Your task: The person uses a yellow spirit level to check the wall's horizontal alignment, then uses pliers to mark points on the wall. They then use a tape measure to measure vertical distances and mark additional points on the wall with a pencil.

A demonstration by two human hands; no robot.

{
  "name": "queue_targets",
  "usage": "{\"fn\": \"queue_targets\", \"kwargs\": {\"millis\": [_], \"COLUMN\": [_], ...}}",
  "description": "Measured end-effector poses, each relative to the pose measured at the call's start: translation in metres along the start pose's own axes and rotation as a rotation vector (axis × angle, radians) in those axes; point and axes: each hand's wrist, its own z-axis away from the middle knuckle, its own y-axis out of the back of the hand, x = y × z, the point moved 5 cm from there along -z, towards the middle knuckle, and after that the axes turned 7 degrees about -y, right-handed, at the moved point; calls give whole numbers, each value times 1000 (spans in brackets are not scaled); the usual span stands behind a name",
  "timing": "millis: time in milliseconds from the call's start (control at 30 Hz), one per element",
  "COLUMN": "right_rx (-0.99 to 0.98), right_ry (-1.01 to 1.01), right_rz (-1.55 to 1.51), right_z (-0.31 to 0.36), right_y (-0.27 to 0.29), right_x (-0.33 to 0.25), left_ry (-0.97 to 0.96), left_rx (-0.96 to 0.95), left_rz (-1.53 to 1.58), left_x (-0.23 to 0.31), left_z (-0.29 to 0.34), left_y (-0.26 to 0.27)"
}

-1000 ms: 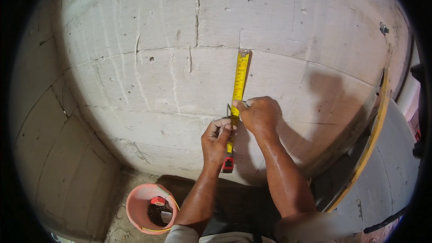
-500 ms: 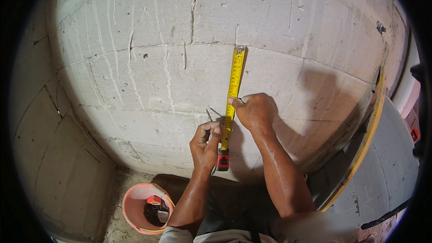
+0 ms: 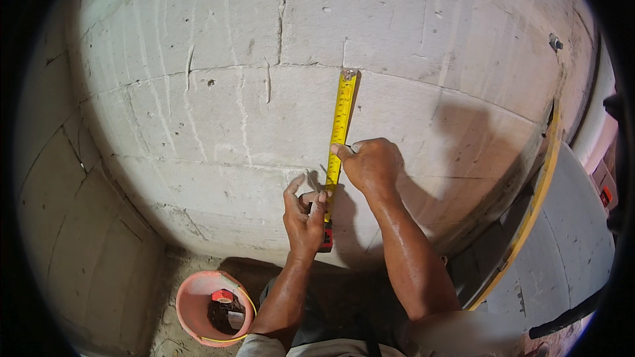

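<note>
Head view: your tape measure [image 3: 339, 112] runs nearly upright along the pale block wall [image 3: 397, 33], its metal hook [image 3: 348, 75] up near a horizontal joint and its red-and-black case [image 3: 326, 238] at the lower end. Your right hand [image 3: 372, 166] is closed on the blade's right edge, thumb laid over the yellow face, other fingers curled. Your left hand [image 3: 305, 219] is beside the lower blade, just above the case, index finger raised; you cover part of the case there, and I cannot tell whether thumb and fingers grip anything.

Around you, a pink bucket [image 3: 187, 304] with a yellow handle [image 3: 250, 303] sits on the dusty floor [image 3: 173, 270], close left of your left forearm. In it lie a red round thing [image 3: 222, 296], a pale flat piece [image 3: 236, 319] and dark debris. A second wall [image 3: 59, 185] closes off your far left. On your right, a yellow-edged strip [image 3: 544, 188] curves up in front of grey blocks [image 3: 574, 231], bounding the space beyond your right forearm. Higher on that side, a metal bolt [image 3: 555, 42] juts from the wall. Your shadow [image 3: 466, 133] darkens the blocks right of the tape.
</note>
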Motion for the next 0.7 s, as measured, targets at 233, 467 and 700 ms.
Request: {"fn": "queue_targets", "kwargs": {"millis": [233, 467, 700], "right_rx": [30, 141, 36], "right_ry": [33, 103, 41], "right_rz": [31, -2, -75], "right_z": [-1, 6, 2], "right_y": [0, 2, -3], "right_x": [1, -3, 2], "left_ry": [0, -19, -98], "left_rx": [-14, -6, -13], "left_rz": [-163, -210, -326], "left_x": [12, 20, 23], "left_z": [-22, -34, -43], "left_y": [2, 3, 12]}}
